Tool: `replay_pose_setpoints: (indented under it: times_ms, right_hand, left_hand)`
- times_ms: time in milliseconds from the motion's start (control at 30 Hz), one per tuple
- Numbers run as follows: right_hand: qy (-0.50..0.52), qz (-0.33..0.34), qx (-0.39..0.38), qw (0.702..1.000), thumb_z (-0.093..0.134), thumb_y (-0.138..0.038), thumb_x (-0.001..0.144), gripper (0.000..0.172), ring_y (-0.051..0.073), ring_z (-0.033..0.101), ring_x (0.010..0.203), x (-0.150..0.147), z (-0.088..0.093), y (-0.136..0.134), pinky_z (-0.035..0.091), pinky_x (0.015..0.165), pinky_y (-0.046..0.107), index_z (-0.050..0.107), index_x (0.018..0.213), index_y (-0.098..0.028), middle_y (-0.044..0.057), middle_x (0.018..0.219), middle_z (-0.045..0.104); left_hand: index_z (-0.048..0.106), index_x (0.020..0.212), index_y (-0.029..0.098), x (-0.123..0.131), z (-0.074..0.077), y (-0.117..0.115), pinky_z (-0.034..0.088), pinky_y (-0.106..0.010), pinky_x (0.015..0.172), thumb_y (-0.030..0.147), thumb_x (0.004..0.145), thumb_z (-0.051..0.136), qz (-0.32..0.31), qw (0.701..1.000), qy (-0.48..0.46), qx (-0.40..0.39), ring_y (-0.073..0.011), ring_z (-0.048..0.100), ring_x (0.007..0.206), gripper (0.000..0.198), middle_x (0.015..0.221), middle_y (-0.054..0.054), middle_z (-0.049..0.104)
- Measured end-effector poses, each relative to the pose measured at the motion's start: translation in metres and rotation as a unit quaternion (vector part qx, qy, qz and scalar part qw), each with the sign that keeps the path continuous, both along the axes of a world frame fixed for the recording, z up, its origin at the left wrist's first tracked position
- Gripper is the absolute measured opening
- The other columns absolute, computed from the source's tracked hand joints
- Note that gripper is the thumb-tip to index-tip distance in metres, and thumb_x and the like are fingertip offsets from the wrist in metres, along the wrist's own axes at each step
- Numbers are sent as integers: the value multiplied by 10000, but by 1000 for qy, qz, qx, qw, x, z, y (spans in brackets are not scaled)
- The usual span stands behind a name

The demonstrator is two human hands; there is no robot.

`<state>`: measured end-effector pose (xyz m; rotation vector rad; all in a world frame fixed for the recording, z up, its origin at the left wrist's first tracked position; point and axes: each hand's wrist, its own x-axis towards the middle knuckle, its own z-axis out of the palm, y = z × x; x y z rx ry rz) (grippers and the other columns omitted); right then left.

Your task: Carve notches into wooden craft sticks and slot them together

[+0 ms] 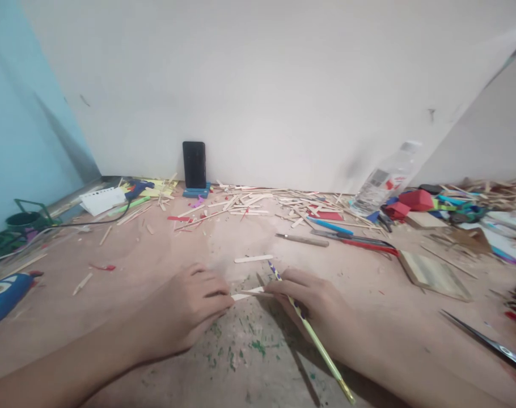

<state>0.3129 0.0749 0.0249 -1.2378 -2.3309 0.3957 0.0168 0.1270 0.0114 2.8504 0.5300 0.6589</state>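
Note:
Low over the table's middle, my left hand (202, 306) has its fingers closed on the left end of a pale wooden craft stick (242, 296). Facing it, my right hand (315, 306) is closed too, with a yellow-green pencil (321, 345) held across its fingers, the patterned tip pointing away from me. Its fingertips also pinch the right end of the craft stick, and a thin sliver seems to lie along that stick. Just beyond both hands, another craft stick (253, 259) lies flat on the table.
A wooden-handled craft knife (303, 240) and a red-handled tool (364, 243) lie further back. Scissors (487, 343) and a wooden block (434, 275) are at the right. Piled sticks (258, 199), a phone (194, 164) and a tilted bottle (388, 178) line the wall.

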Motion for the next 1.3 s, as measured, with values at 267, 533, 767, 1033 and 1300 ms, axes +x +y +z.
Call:
replay_pose_setpoints:
  times_ms: [267,533,767,1033,1300]
  right_hand:
    - [76,88,-32,993,547,-243,1075,231,193,709,913,-9,0,-12,551,817,297,757,1171,-252,73,1037,769]
    - [147,38,63,986,570,-167,1038,203,145,665,758,-12,7,-14,510,674,226,746,1122,-223,38,849,715]
    - [149,-24,26,988,528,-205,1063,204,153,681,803,-4,0,-2,521,726,246,732,1069,-215,43,899,739]
    - [66,-49,-11,997,486,-301,1085,289,166,706,804,-4,0,2,542,745,266,758,1037,-215,42,892,760]
    - [-60,-127,9,990,720,-345,994,180,249,738,1028,4,24,99,596,942,425,762,1078,-191,91,1109,782]
  left_hand:
    - [614,1290,247,12,6,-13,387,-364,875,233,1059,613,12,998,-16,-59,-200,657,1015,231,1150,-7,747]
    - [642,812,194,2,17,1,486,-306,663,436,1077,460,171,936,-99,-293,-173,612,661,402,729,-21,652]
    - [629,1413,243,-6,22,17,444,-253,558,602,1036,543,289,839,-166,-429,-157,612,607,527,821,-14,721]
    - [700,965,243,3,8,-4,417,-331,701,381,1123,385,112,978,131,-118,-231,718,789,379,884,-21,761]
    - [646,859,219,-1,10,3,356,-314,669,340,1120,411,122,987,73,-74,-188,681,731,371,827,1,744]
